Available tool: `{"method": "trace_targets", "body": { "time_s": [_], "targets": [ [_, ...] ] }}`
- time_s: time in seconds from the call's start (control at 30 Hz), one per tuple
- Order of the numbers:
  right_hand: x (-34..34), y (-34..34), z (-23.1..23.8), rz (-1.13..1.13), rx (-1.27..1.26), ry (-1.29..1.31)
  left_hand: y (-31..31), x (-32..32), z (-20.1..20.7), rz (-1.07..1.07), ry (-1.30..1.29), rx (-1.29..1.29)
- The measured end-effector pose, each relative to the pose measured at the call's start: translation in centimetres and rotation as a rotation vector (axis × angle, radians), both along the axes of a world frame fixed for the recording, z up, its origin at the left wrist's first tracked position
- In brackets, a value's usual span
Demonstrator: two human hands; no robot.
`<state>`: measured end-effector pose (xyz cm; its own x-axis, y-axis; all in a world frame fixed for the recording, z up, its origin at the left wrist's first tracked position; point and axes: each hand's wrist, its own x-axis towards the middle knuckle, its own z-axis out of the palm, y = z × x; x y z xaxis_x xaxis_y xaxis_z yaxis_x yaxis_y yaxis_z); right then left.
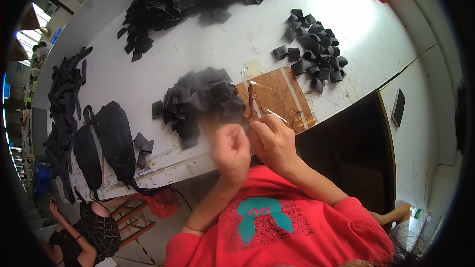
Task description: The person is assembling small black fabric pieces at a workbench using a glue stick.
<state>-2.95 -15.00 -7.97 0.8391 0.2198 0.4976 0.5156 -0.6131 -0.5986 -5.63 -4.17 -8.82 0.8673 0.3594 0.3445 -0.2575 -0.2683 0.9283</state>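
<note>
My left hand (230,151), a little blurred, has its fingers curled together in front of a heap of flat black fabric pieces (205,94). Close beside it, my right hand (273,141) is closed over the near edge of a brown wooden board (277,91) crossed by strips of clear tape. Whatever either hand pinches is hidden or too small to make out. A thin brown stick-like tool (251,100) rises just beyond my right fingers; I cannot tell whether they touch it. Right of the board lie several black pieces bent into loops (319,49).
A larger heap of black pieces (193,0) covers the far table. At the left are long black strips (64,113) and two black pouch-like items (114,136). A dark phone-like slab (398,108) lies right of a dark gap (356,143). Another person (96,227) sits at lower left.
</note>
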Motion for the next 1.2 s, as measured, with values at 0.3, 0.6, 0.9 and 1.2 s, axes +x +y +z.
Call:
{"method": "trace_targets", "body": {
  "time_s": [0.3,0.6,0.9,1.2],
  "targets": [
    [1.3,-2.0,1.0,0.282,1.214,1.259,2.6,0.7,1.7,-0.365,0.448,-0.830],
    [3.1,-2.2,6.7,0.426,0.846,0.993,3.0,2.6,6.5,-0.598,0.330,-1.209],
    [7.9,-0.8,7.7,0.546,0.840,1.045,3.5,5.5,8.8,-0.574,0.309,-0.990],
    [6.3,-1.7,7.5,0.266,0.485,0.407,3.3,5.5,8.6,-0.464,0.056,-0.306]
  ]
}}
